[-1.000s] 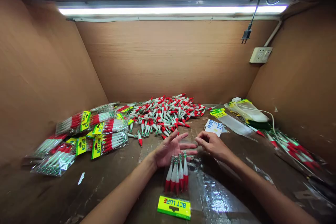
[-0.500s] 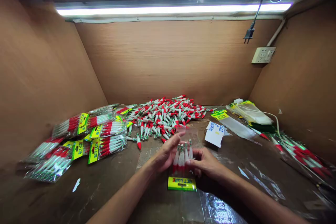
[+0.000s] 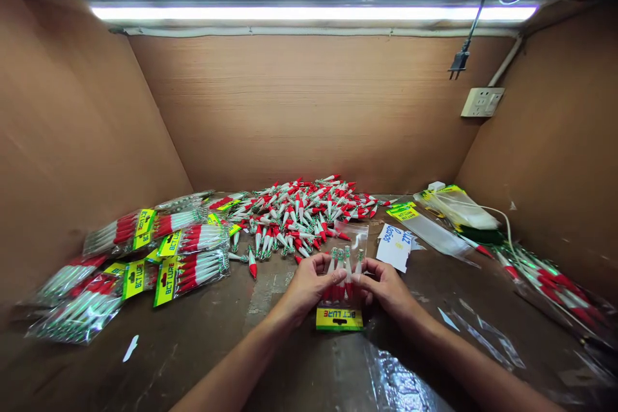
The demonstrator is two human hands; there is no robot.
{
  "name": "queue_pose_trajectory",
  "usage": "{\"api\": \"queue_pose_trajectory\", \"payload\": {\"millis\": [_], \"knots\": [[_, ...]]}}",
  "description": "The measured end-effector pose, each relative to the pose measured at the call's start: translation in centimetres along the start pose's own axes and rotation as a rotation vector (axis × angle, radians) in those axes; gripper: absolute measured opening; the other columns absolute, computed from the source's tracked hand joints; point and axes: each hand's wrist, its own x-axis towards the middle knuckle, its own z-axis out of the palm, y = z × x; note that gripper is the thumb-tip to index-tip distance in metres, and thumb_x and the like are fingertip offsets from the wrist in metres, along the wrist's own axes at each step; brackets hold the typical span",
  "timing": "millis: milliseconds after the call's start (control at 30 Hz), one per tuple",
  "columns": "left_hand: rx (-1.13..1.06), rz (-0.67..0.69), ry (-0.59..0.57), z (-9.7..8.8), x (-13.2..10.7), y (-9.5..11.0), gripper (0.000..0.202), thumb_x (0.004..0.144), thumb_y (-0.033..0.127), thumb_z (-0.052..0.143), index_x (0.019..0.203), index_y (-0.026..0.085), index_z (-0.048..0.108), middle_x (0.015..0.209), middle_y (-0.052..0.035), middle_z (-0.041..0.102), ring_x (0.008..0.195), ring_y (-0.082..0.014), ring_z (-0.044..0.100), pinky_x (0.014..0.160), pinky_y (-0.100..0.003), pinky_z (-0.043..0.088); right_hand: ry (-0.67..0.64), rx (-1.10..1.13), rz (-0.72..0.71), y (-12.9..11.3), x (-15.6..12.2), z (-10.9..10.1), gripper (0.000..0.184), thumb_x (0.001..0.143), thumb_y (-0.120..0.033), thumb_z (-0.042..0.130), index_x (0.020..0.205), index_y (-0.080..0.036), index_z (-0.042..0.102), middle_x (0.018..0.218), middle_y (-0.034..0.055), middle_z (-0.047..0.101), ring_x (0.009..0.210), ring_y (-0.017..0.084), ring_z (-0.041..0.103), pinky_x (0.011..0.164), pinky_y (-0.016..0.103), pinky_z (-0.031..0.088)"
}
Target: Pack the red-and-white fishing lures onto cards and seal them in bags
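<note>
My left hand and my right hand both pinch a clear plastic bag with a yellow-green "BCT LURE" header card at its near end. Several red-and-white lures stand side by side inside the bag, tips pointing away from me. The bag's open flap rises behind the lures. Just beyond my hands lies a big loose pile of red-and-white lures on the brown table.
Filled lure packets are stacked at the left. Empty bags and header cards lie at the right, with a white paper slip and more lures along the right wall. Wooden walls enclose three sides; a socket is on the right wall.
The bag of lures moved from the near table edge up between my hands. My left hand went from open above it to pinching it, and my right hand came in to grip its other side.
</note>
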Motion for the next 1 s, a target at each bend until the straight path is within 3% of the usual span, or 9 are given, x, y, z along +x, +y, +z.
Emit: {"api": "queue_pose_trajectory", "payload": {"millis": [133, 333, 500, 667, 1000], "knots": [[0.018, 0.0, 0.004, -0.1, 0.1, 0.1, 0.048, 0.071, 0.047, 0.087, 0.098, 0.009, 0.076, 0.095, -0.0137, 0.076, 0.074, -0.0212, 0.07, 0.069, -0.029, 0.053, 0.022, -0.026, -0.032, -0.1, 0.0, -0.1, 0.036, 0.08, -0.052, 0.075, 0.086, -0.018, 0.064, 0.071, -0.0004, 0.064, 0.056, 0.012, 0.054, 0.049, 0.023, 0.041], [0.086, 0.048, 0.014, 0.0, 0.1, 0.0, 0.04, 0.073, 0.045, 0.085, 0.089, 0.011, 0.075, 0.084, -0.0086, 0.073, 0.068, -0.0178, 0.065, 0.064, -0.026, 0.048, -0.012, -0.113, -0.101, -0.3, -0.2, -0.2, 0.036, 0.08, -0.052, 0.076, 0.084, -0.017, 0.069, 0.081, 0.0034, 0.07, 0.073, 0.019, 0.062, 0.07, 0.03, 0.05], [0.112, 0.051, 0.048, -0.1, 0.3, -0.2, 0.041, 0.07, 0.047, 0.087, 0.082, 0.013, 0.068, 0.073, -0.0025, 0.066, 0.06, -0.0133, 0.057, 0.056, -0.022, 0.041, 0.05, -0.148, -0.155, -0.5, -0.5, 0.0, 0.037, 0.085, -0.055, 0.071, 0.078, -0.018, 0.067, 0.079, 0.0023, 0.068, 0.075, 0.02, 0.061, 0.071, 0.029, 0.048], [0.152, 0.098, 0.045, 0.2, 0.1, 0.1, 0.044, 0.071, 0.051, 0.085, 0.07, 0.014, 0.062, 0.062, 0.0009, 0.058, 0.054, -0.0102, 0.049, 0.053, -0.021, 0.036, 0.017, -0.116, -0.141, -0.6, -0.7, 0.3, 0.039, 0.084, -0.057, 0.071, 0.083, -0.018, 0.069, 0.081, 0.0033, 0.068, 0.075, 0.02, 0.06, 0.069, 0.029, 0.047], [-0.078, 0.011, 0.038, 0.7, -0.2, -0.2, 0.045, 0.071, 0.05, 0.087, 0.09, 0.011, 0.072, 0.083, -0.0072, 0.071, 0.064, -0.0145, 0.063, 0.061, -0.024, 0.048, 0.007, -0.074, -0.143, -1.2, -1.1, 0.5, 0.041, 0.09, -0.056, 0.064, 0.081, -0.017, 0.069, 0.078, 0.0024, 0.066, 0.075, 0.018, 0.058, 0.072, 0.029, 0.046]]}}
